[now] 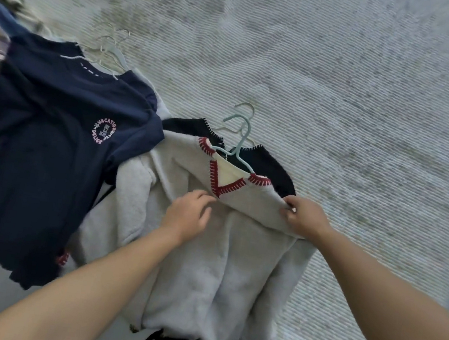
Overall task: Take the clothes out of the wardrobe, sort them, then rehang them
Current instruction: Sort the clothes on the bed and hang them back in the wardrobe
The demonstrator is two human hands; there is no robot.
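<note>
My right hand (304, 217) pinches the white sweater (234, 256), left hand (188, 216) loose on it; pulling may slip it off its hanger (238, 140).

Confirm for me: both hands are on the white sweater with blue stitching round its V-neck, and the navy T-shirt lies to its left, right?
Not quite. In the head view the stitching round the V-neck of the white sweater is red, not blue. Otherwise yes: the left hand and right hand are on it, and the navy T-shirt lies to its left.
</note>
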